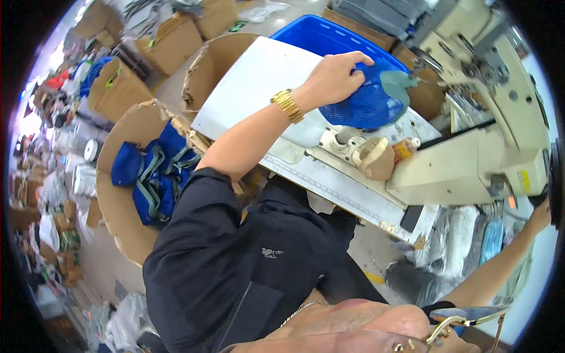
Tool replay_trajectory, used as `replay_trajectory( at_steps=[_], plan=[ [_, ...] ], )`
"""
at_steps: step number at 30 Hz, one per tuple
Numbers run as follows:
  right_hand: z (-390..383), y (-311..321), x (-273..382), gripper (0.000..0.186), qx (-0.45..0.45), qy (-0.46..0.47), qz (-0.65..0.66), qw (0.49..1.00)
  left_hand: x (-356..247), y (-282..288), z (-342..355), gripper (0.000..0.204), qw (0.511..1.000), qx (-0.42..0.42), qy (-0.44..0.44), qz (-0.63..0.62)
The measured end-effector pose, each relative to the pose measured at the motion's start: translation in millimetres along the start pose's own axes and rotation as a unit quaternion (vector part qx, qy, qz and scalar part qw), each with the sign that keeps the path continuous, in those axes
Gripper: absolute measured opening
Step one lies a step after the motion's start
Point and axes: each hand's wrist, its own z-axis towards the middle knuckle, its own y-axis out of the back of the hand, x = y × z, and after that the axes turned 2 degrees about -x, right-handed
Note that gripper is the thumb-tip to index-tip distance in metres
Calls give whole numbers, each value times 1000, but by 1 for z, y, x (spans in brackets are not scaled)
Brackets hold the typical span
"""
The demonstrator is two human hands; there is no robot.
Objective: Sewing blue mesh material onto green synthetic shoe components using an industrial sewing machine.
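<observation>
A rounded blue mesh fabric piece [362,100] with a grey-green edge lies over the sewing machine's arm, close to the needle area. My left hand [335,76] rests on its upper left part, fingers curved and thumb bent in against the fabric; some fingers are hidden. Over at the far right, my right hand [540,216] reaches up to the black handwheel [555,182] at the end of the cream sewing machine [465,173]. Its fingers are mostly hidden behind the wheel and the picture's dark rim.
A white table board [253,76] extends left of the machine. Below it stands a cardboard box [126,226] with blue, grey-trimmed pieces [156,176]. Behind the board is a blue plastic bin [318,35]. A small orange bottle [405,149] stands beside the machine bed.
</observation>
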Motion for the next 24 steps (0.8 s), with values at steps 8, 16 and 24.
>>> replay_trajectory(
  at_steps=[8,16,24],
  plan=[
    [-137,-10,149,45,-157,-8,143,977,-8,13,27,42,977,53,-206,6],
    [-297,-119,330,29,220,-55,459,859,-18,0,50,27,975,175,-120,-65],
    [-292,-205,375,24,167,-133,583,784,-24,-6,33,33,976,80,-196,-48]
  ],
)
